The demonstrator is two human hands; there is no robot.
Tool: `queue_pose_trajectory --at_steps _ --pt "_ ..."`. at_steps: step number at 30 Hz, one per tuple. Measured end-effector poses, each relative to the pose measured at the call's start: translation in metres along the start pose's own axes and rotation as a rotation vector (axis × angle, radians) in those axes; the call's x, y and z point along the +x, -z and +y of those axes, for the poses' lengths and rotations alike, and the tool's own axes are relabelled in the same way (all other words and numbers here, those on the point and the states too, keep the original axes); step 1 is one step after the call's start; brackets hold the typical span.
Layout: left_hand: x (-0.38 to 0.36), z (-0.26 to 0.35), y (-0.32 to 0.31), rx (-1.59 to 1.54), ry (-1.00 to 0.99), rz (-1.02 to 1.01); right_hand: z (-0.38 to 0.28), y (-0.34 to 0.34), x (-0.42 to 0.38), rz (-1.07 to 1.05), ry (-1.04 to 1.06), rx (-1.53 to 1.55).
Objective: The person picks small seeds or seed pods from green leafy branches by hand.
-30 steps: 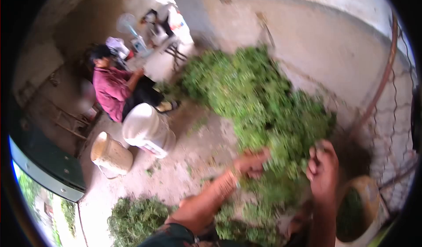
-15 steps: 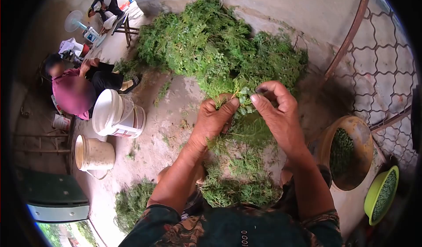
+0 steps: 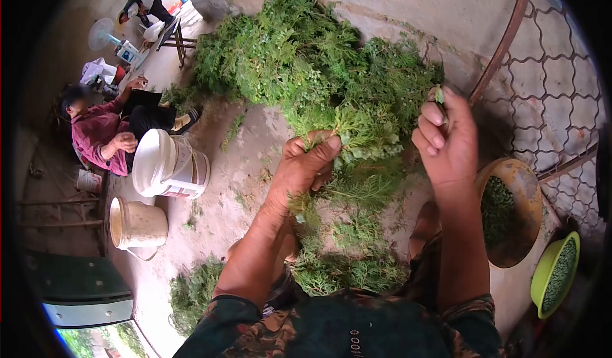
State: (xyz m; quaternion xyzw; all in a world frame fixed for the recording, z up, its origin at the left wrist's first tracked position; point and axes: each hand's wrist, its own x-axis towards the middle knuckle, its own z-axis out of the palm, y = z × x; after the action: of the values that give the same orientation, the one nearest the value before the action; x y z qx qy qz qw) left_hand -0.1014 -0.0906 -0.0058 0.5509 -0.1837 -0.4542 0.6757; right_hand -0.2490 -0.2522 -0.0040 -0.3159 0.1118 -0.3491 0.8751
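Observation:
My left hand (image 3: 305,172) is closed round the stem of a leafy conifer sprig (image 3: 362,128), whose flat green foliage spreads to the right of the thumb. Raised to the right and apart from the sprig, my right hand (image 3: 449,135) has its fingers curled in. A small pale-green seed cone (image 3: 440,95) shows at its fingertips; whatever else lies in the palm is hidden. Behind both hands a big heap of cut conifer branches (image 3: 280,52) rests against the wall. More cut sprigs (image 3: 347,272) lie on the floor by my legs.
At right stand a round tub (image 3: 526,211) and a lime-green basin (image 3: 543,281), both holding small green cones. A wire mesh panel (image 3: 554,84) is beyond them. Left are a lidded white bucket (image 3: 153,164), a beige bucket (image 3: 143,224) and a seated person (image 3: 102,128).
My right hand has left the sprig and swung up and right with something green at its fingertips. My left hand still grips the sprig. The seated person's arms have moved apart.

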Motion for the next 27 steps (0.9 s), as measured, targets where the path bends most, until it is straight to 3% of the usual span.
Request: queue_pose_trajectory --at_steps 3,7,9,10,11,13,18,19,21,23,25,27 --pt "0.003 -0.004 0.004 -0.006 -0.023 0.007 0.005 -0.017 -0.009 0.035 -0.103 0.071" --pt "0.001 -0.008 -0.005 0.175 -0.053 0.074 0.026 -0.017 -0.017 -0.041 -0.143 -0.277" --pt "0.001 -0.013 -0.008 0.472 -0.145 0.084 0.044 -0.021 -0.013 -0.144 0.365 -0.975" --pt "0.000 -0.018 -0.005 0.551 -0.095 0.089 0.046 -0.026 -0.015 -0.116 0.396 -1.041" --pt "0.001 -0.022 -0.004 0.585 -0.285 0.003 0.050 -0.028 -0.015 -0.112 0.457 -1.085" --pt "0.009 -0.033 0.003 0.554 -0.395 -0.017 0.053 -0.020 -0.011 -0.143 0.243 -1.075" --pt "0.004 -0.018 -0.002 0.309 -0.217 -0.134 0.048 -0.026 -0.016 -0.161 0.306 -1.127" --pt "0.002 -0.015 -0.003 0.310 -0.215 -0.136 0.044 -0.030 -0.019 -0.158 0.306 -1.126" --pt "-0.003 -0.003 -0.004 0.267 -0.042 -0.085 0.033 -0.044 -0.026 -0.010 -0.151 -0.366" --pt "0.003 -0.007 0.002 0.197 -0.035 -0.071 0.022 -0.038 -0.017 0.103 -0.070 -0.127" --pt "0.008 -0.014 0.008 0.120 -0.023 -0.060 0.011 -0.021 -0.008 0.066 -0.057 0.086" --pt "0.009 -0.015 0.011 0.067 -0.092 0.027 0.013 -0.034 -0.016 0.127 -0.095 0.019"
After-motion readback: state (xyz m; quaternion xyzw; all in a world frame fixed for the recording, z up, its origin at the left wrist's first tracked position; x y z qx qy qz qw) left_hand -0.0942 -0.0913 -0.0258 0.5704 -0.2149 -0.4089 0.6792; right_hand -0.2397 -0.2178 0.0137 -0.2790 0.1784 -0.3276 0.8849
